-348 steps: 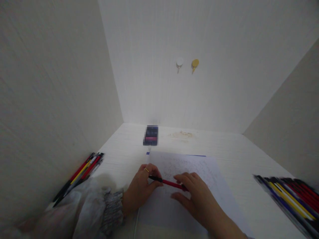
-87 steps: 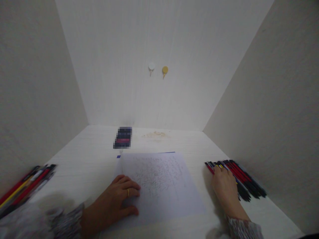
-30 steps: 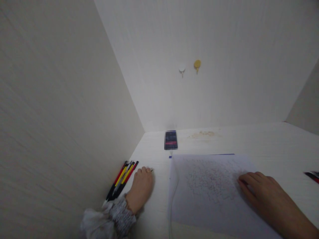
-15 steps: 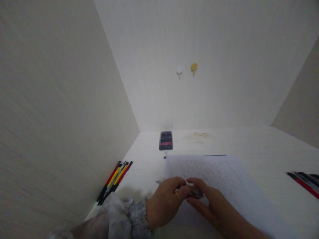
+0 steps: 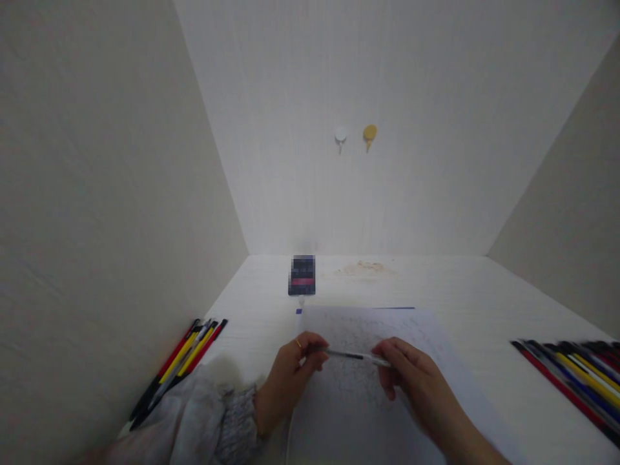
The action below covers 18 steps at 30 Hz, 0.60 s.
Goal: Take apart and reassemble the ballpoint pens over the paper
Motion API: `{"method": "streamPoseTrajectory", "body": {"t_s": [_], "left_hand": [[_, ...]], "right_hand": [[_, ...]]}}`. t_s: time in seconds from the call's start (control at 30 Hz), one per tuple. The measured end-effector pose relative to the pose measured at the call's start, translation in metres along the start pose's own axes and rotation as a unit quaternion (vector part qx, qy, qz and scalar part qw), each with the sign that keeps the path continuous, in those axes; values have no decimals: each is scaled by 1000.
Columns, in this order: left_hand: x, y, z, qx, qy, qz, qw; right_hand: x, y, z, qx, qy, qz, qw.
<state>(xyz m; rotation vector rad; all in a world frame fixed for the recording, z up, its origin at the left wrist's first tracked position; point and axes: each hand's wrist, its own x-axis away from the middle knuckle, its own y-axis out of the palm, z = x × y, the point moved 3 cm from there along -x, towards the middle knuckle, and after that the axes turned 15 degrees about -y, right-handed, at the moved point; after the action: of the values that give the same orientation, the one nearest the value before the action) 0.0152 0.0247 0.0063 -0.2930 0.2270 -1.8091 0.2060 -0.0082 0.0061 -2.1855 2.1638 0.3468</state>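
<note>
Your left grip (image 5: 293, 371) pinches one end of the thin, clear and black plastic pen (image 5: 351, 354), and your right grip (image 5: 419, 374) pinches the other end. A moment ago, your two hands were bunched together and mostly hid it. Now they have come apart, and the pen's middle shows between them. That seems to give you hold of both its ends; I can't tell if it is all one piece.

Just below both grips is one sheet of white paper (image 5: 349, 426) with dark scribbles. Left of your left grip, by the wall, I count five long pens (image 5: 179, 361): two red, two yellow, one grey. Well right of your right grip is a bigger row of red, yellow, blue and grey pens (image 5: 576, 381), too blurry to count.

Past your grips, one dark block with a pink stripe (image 5: 301, 276) sits on the white surface (image 5: 445, 278). Farthest off are two round wall hooks, one white (image 5: 340, 135) and one gold (image 5: 370, 134).
</note>
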Motion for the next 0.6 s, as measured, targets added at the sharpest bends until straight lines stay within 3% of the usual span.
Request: {"method": "streamPoseTrajectory", "body": {"t_s": [0.2,0.43,0.6], "left_hand": [[-11,-4,-8,171,-83,17,982],[-14,-5,-14,231,-121,9,965],[-14,-3,-19,245,-139,-9,959]], "right_hand": [[2,-3,0,-34,50,29,998],[4,-3,-6,-35,60,33,997],[5,-5,-8,55,17,8,998]]}}
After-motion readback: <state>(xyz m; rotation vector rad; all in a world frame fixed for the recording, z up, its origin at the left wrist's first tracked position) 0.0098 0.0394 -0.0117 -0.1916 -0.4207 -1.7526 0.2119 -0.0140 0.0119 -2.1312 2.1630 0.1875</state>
